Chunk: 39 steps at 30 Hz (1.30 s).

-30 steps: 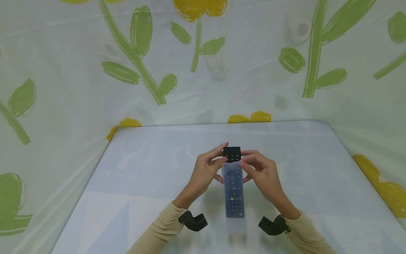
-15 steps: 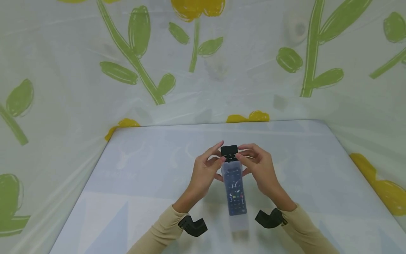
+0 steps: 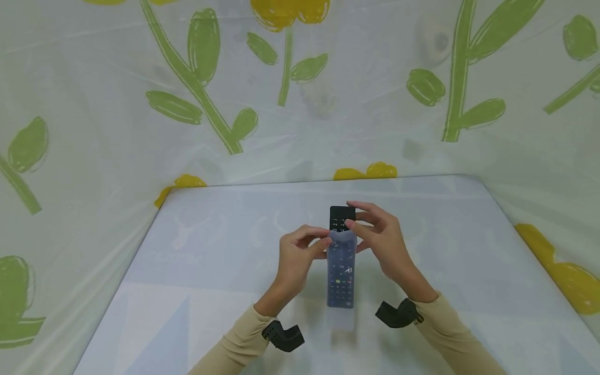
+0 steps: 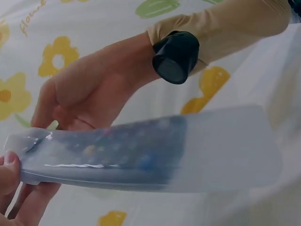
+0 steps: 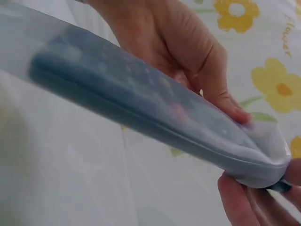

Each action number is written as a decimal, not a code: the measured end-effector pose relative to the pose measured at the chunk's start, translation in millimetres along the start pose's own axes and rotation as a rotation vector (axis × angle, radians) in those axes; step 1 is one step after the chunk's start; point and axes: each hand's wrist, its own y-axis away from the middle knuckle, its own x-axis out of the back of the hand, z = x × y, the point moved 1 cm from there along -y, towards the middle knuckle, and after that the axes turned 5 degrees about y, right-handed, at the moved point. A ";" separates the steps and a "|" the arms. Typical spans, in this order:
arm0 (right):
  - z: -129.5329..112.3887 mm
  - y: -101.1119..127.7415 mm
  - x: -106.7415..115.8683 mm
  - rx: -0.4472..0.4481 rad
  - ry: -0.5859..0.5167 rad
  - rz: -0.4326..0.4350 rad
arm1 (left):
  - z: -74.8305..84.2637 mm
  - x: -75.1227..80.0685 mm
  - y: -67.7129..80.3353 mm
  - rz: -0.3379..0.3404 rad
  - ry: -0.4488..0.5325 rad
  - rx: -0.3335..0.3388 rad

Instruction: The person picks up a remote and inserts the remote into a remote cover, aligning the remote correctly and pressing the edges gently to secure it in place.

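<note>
A black remote control (image 3: pixel 342 213) stands partly inside a translucent plastic sleeve (image 3: pixel 341 271), held above the table. Its top end sticks out bare past the sleeve's mouth, while the buttons below show through the film. My left hand (image 3: pixel 295 255) pinches the left edge of the sleeve near its mouth. On the other side, my right hand (image 3: pixel 385 242) grips the bare top of the remote, thumb on its face. In the left wrist view the slack end of the sleeve (image 4: pixel 230 148) extends beyond the remote. Some fingertips behind the remote are hidden.
A pale, patterned cloth covers the table (image 3: pixel 225 229). Behind it hangs a whitish curtain (image 3: pixel 365 120) printed with green stems and yellow flowers. Black cameras sit on the left wrist (image 3: pixel 283 336) and the right wrist (image 3: pixel 398 314).
My left hand has shifted down from the remote's top to the sleeve's mouth. My right hand has moved up onto the bare top, and more of the remote shows above the sleeve than half a second ago.
</note>
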 end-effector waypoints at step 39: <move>4.4 14.6 12.5 0.273 0.033 0.046 | 16.1 -11.0 -18.7 0.029 0.082 0.150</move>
